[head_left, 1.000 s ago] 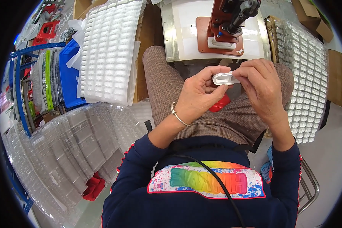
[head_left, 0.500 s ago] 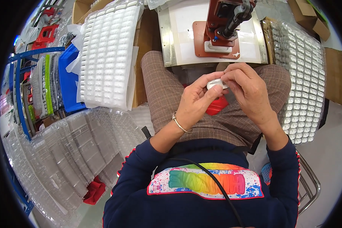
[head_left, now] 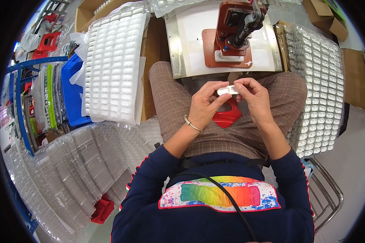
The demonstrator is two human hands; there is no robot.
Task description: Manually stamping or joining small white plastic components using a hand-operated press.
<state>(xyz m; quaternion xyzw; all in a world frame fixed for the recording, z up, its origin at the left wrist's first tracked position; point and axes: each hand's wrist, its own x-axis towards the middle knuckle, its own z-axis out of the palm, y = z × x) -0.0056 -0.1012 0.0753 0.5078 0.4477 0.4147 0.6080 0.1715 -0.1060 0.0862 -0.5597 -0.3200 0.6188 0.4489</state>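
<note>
Pinching a small white oblong piece [head_left: 227, 90] above the lap [head_left: 249, 135], the left hand [head_left: 207, 102] and right hand [head_left: 255, 98] are grasping its opposite ends and covering parts of it. Below, a red object [head_left: 228, 119] is showing, its kind and support being hard to make out. Beyond, a red-brown press [head_left: 223, 35] is partly hiding another white piece [head_left: 228, 58], while blue shelving [head_left: 36, 61] is running out of sight leftward

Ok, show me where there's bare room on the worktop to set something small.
White sheet lies bare left of the red-brown press, up to the metal strip, and right of it, short of the opposite strip. It's crowded at the press and between left hand and right hand, which hold a white piece.
</note>
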